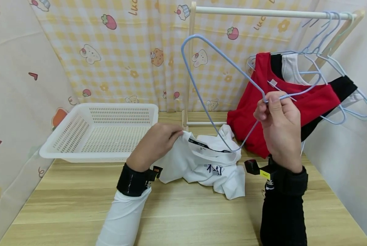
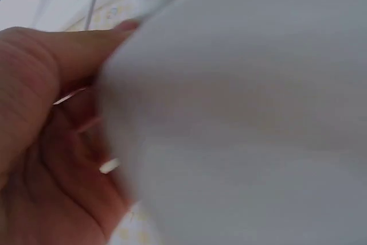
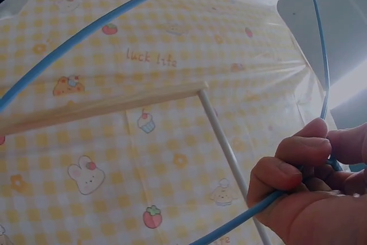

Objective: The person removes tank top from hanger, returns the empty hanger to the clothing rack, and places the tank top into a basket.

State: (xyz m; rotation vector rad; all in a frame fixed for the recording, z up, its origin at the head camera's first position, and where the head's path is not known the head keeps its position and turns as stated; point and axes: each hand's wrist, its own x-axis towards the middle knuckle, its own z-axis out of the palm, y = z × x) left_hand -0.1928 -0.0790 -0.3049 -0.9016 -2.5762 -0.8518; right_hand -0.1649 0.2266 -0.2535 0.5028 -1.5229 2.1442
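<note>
My left hand (image 1: pixel 157 143) pinches the shoulder edge of a white T-shirt (image 1: pixel 198 167) beside its neck opening. The shirt is partly lifted, its lower part crumpled on the table with dark print facing up. In the left wrist view, blurred white cloth (image 2: pixel 246 113) covers most of the picture, hiding some fingers of the left hand (image 2: pixel 51 124). A blue hanger (image 1: pixel 223 54) is gripped near its neck by my right hand (image 1: pixel 281 126). It tilts sideways, its lower corner at the shirt's neck opening. In the right wrist view, fingers curl around the blue hanger (image 3: pixel 103 30).
A white plastic basket (image 1: pixel 98 159) stands at the left on the wooden table (image 1: pixel 183 218). A rack with a white rail (image 1: pixel 257 12) rises at the back right. From it hang a red top (image 1: pixel 248 102) and black and white garments on hangers. Patterned curtain (image 1: pixel 125 78) lies behind.
</note>
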